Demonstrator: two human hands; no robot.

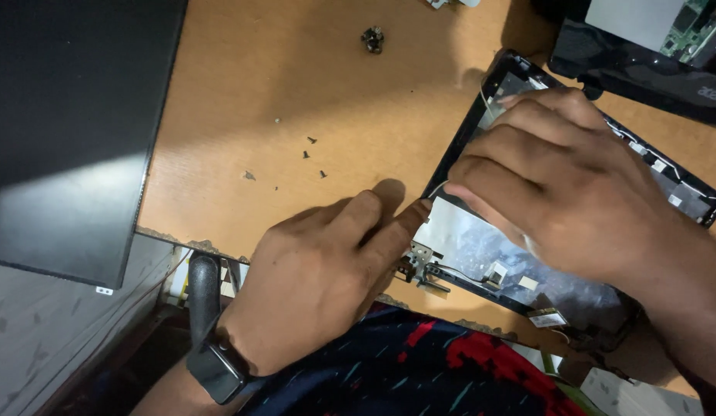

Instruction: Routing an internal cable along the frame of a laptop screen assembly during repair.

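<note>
Wood desk [335,100]: 2 hands' fingers press 1 opened laptop lid [481,246], gripping nothing; 3 loose screws [312,154].

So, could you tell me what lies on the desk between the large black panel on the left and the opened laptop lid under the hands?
In the head view, a few small loose screws lie on otherwise bare wooden desk between the black panel and the laptop lid.

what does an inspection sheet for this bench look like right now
surface: wooden table, edge chipped
job's things: opened laptop lid, metal hinge exposed
clutter: loose screws, small metal part, black panel at left, second laptop at top right
fingers: left hand fingertip on lid corner; right hand pressed on lid
cables: thin wire from hinge along lid edge
surroundings: smartwatch on left wrist, patterned cloth below
</note>
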